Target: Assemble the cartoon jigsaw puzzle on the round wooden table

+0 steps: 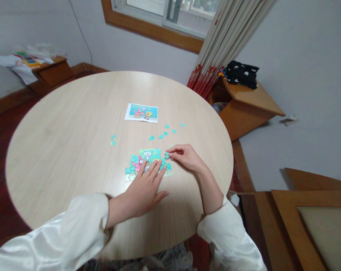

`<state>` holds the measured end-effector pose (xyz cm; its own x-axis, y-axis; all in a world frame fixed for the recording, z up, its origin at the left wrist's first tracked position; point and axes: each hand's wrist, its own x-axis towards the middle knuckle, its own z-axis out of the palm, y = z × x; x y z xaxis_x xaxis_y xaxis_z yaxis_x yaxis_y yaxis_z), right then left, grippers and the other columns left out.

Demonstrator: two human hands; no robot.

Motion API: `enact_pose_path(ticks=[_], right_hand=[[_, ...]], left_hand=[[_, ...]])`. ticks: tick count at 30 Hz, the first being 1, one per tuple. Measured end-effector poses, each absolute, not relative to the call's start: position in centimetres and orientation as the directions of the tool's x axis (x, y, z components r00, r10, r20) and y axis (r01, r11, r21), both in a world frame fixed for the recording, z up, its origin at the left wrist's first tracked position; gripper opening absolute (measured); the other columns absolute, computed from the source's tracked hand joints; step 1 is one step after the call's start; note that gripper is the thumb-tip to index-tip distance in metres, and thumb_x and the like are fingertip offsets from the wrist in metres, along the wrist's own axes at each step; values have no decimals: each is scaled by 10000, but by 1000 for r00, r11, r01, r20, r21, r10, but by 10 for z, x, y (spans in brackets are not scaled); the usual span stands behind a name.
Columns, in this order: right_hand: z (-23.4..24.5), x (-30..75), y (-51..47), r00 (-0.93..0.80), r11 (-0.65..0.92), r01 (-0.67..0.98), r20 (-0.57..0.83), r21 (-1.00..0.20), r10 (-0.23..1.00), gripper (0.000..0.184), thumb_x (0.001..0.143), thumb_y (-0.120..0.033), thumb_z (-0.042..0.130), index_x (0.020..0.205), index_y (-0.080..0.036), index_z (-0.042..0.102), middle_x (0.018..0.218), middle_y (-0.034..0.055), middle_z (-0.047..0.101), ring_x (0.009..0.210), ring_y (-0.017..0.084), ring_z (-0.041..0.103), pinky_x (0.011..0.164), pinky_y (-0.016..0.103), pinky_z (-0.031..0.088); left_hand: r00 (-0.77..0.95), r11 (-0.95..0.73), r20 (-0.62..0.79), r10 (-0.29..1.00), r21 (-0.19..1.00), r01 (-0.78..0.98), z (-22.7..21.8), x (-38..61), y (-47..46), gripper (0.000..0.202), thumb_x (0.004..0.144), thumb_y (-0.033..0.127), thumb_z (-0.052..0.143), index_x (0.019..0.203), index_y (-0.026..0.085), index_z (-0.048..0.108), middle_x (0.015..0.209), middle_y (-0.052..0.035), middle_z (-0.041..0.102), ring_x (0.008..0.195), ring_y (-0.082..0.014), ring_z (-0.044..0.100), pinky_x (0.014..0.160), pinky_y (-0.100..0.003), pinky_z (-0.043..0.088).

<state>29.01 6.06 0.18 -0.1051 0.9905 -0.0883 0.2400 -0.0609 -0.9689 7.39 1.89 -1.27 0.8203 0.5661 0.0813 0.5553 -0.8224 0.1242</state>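
Note:
A partly joined jigsaw puzzle (133,160) with cartoon figures on a teal ground lies on the round table (82,150). My left hand (146,188) rests with spread fingers over its lower middle, hiding part of the picture. At the puzzle's upper right edge, my right hand (186,156) pinches a teal puzzle piece (167,154) between thumb and fingertips. Whether that piece touches the joined part, I cannot tell. Several loose teal pieces (166,133) are scattered beyond my right hand. A small group of pieces (113,140) lies to the left.
A printed reference picture (143,113) lies flat beyond the puzzle. Past the table stand a wooden cabinet (229,120) with a dark cloth (242,74) on top, and a small stand (53,71) with papers. A wooden chair (283,210) is at the right.

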Motion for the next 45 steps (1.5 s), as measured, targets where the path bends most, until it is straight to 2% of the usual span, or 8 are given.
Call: enact_pose_path(ticks=[10, 15, 21, 25, 29, 33, 38, 45], right_hand=[[-1, 290, 60, -154, 14, 293, -32, -956, 988, 175, 733, -333, 726, 821, -189, 775, 820, 51, 749, 768, 165, 669, 762, 336, 532], [-6, 288, 51, -55, -1, 298, -18, -954, 998, 184, 737, -332, 715, 841, -189, 768, 835, 60, 748, 768, 171, 663, 764, 343, 529], [-11, 284, 32, 85, 87, 386, 129, -918, 988, 302, 841, -346, 622, 1099, -234, 732, 939, 68, 714, 812, 170, 632, 747, 336, 517], [-10, 283, 29, 59, 137, 432, 179, -892, 982, 245, 873, -363, 585, 994, -236, 756, 949, 73, 704, 878, 184, 635, 786, 345, 505], [-11, 284, 28, 131, 44, 359, 97, -932, 987, 262, 814, -404, 658, 970, -213, 747, 913, 64, 721, 809, 178, 644, 774, 349, 513], [-11, 283, 26, 149, -6, 302, 41, -953, 988, 266, 754, -383, 724, 949, -205, 754, 915, 68, 737, 806, 181, 645, 775, 359, 521], [-6, 281, 25, 90, 64, 373, 104, -926, 990, 208, 738, -375, 751, 870, -215, 764, 821, 49, 702, 736, 164, 605, 685, 326, 484], [-4, 280, 27, 76, 100, 412, 144, -906, 987, 209, 723, -380, 779, 827, -201, 752, 789, 43, 669, 690, 150, 572, 648, 307, 461]], left_hand=[[821, -818, 37, 570, 121, 562, -11, 74, 18, 701, 976, 565, 292, 1486, 88, 350, 1546, -233, 320, 1456, -352, 263, 1147, -600, 215], [826, -824, 39, 563, 104, 557, -11, 73, 19, 708, 972, 568, 305, 1477, 75, 363, 1540, -237, 332, 1453, -351, 270, 1150, -580, 225], [834, -835, 63, 548, 98, 541, -11, 72, 19, 647, 966, 562, 351, 1459, 148, 413, 1536, -224, 352, 1446, -360, 287, 1135, -594, 237], [831, -836, 93, 549, 95, 541, -12, 73, 19, 638, 957, 561, 381, 1449, 157, 428, 1523, -228, 373, 1439, -360, 303, 1132, -599, 242], [833, -837, 83, 547, 84, 541, -11, 73, 19, 629, 957, 552, 393, 1448, 161, 426, 1520, -221, 386, 1436, -352, 314, 1131, -584, 254], [836, -837, 67, 545, 104, 537, -10, 73, 20, 638, 962, 546, 386, 1456, 144, 413, 1528, -240, 357, 1432, -367, 316, 1124, -595, 257], [832, -835, 85, 549, 102, 540, -10, 73, 19, 635, 958, 549, 396, 1456, 154, 413, 1526, -227, 371, 1432, -354, 322, 1131, -579, 255], [838, -840, 70, 541, 97, 534, -9, 73, 19, 647, 959, 543, 407, 1459, 134, 411, 1528, -252, 347, 1423, -379, 327, 1117, -606, 264]])
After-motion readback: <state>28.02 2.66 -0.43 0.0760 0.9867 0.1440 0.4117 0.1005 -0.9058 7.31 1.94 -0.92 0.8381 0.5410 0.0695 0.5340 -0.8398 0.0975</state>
